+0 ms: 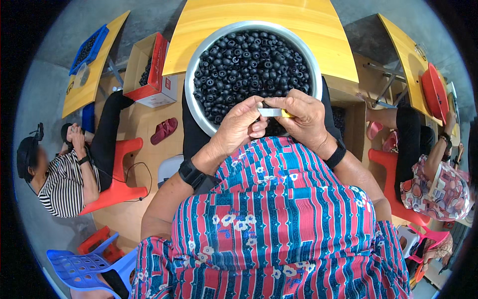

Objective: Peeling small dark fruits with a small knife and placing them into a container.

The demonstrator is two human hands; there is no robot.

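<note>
In front of my chest, my left hand (241,121) is closed in a pinch; what its fingertips hold is mostly hidden. Beside it, my right hand (304,114) grips a small knife (271,112) with a short pale blade and a yellow handle. The blade points left and meets the left fingertips. Both hands are over the near rim of a wide metal basin (190,99). It is filled with small round black fruit-like pieces (249,70), many with a ring-shaped hollow at one end.
The basin rests partly on a yellow wooden table (259,11). A red-and-white carton (158,79) stands at left, near a dark red slipper (164,130). People sit on red stools (119,172) at both sides; a red basin (434,94) is at right, a blue chair (82,261) lower left.
</note>
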